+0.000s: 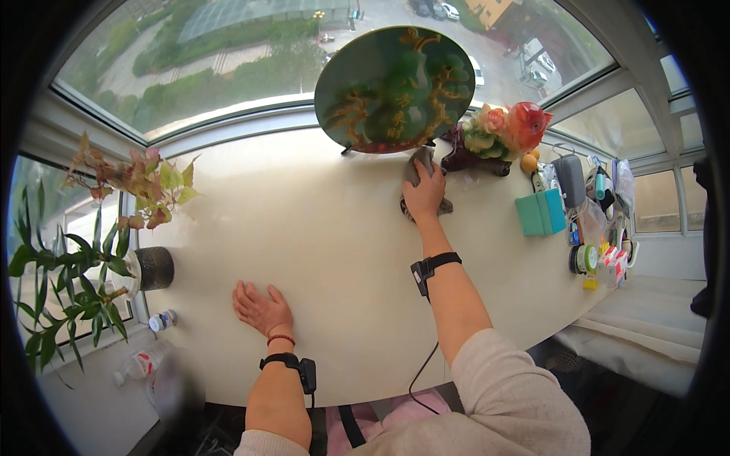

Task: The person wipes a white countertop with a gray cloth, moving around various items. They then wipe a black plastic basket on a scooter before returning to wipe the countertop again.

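My right hand point(426, 191) presses a crumpled grey-brown cloth point(421, 162) against the pale tabletop point(336, 245). Just beyond it stands a round green decorative plate point(393, 91) on a small dark stand, bearing raised gold trees and writing. To the right of the cloth is a dark carved base point(459, 153) carrying a red and green ornament point(502, 131). My left hand point(263, 308) rests palm down on the left part of the tabletop, holding nothing, its fingers slightly apart. Each forearm wears a black strap with a small device.
Potted plants point(155, 268) and a small jar point(163, 320) line the left edge. At the right stand a teal box point(540, 212), a grey case point(568, 180), an orange fruit point(528, 163) and a green-lidded jar point(585, 259). Windows point(228, 74) enclose the far side.
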Available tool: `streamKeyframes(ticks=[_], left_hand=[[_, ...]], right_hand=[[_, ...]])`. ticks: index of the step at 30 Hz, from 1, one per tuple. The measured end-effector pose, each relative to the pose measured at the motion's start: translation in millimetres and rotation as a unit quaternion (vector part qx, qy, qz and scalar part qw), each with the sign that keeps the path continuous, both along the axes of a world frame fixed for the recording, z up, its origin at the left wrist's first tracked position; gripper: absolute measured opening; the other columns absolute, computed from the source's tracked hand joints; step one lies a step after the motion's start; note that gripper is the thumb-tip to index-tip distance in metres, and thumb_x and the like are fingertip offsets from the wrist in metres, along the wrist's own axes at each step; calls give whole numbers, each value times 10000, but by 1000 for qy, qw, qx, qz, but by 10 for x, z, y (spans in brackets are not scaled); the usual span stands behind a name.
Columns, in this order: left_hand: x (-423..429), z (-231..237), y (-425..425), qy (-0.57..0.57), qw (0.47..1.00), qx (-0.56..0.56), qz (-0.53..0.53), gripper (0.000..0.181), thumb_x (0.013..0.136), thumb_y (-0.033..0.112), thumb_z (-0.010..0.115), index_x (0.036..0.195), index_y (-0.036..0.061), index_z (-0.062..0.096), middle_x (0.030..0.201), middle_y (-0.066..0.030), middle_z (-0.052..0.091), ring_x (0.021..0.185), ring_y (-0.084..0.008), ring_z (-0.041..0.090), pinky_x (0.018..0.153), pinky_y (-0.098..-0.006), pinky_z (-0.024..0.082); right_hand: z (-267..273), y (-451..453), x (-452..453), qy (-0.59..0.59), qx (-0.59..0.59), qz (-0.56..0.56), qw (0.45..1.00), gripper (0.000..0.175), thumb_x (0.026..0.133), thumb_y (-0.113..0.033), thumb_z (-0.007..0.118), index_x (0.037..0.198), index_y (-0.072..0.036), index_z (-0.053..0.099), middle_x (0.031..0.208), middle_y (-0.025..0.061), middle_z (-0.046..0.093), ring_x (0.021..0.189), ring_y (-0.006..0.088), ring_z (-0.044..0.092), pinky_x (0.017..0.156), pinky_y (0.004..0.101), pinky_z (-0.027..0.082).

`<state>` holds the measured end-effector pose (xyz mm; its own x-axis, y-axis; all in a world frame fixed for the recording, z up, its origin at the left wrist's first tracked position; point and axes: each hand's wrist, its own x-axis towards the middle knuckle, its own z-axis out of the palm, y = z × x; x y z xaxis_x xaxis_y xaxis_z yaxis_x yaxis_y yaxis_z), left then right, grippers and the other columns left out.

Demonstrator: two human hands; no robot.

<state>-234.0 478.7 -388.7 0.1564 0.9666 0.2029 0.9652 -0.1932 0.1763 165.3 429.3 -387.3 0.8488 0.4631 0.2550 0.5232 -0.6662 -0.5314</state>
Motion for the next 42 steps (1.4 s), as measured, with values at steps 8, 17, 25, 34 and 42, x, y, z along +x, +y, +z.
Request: streamKeyframes(ticks=[8,17,25,34,42], left_hand=[[-7,-56,-15,24,1000,5,4,455,936,273,604,1311,53,473,1475,-115,409,1406,-319,341,1159,-503,249],[-28,-85,3,31,1000,-2,4,445,923,282,613,1288,62,483,1469,-97,422,1402,-299,349,1150,-479,266],[-47,-146,28,22,1000,13,6,445,924,283,616,1283,52,490,1452,-109,446,1395,-306,362,1154,-488,266],[-26,-61,1,23,1000,4,6,434,940,283,605,1291,54,488,1468,-107,421,1395,-313,356,1153,-498,265],[-17,-41,-19,15,1000,13,-2,444,934,271,607,1298,51,480,1473,-113,411,1407,-316,337,1157,-500,250]], right_hand=[[17,138,-540,-39,9,137,990,508,656,-119,685,1161,-162,716,1345,207,542,1227,407,510,1030,508,428],[295,-672,-1648,88,58,489,866,414,676,-45,685,1073,-153,731,1364,122,564,1295,348,484,1104,519,366],[408,-2578,-935,-50,-21,122,991,492,648,-64,638,1132,-121,709,1340,177,533,1298,375,467,1093,554,357],[349,-1876,-1873,41,-32,272,961,542,676,-98,678,1215,-151,683,1418,195,443,1319,423,409,1112,545,346],[612,-1196,-946,253,46,229,939,321,876,-229,739,1154,-77,686,1152,103,648,984,256,650,922,440,502]])
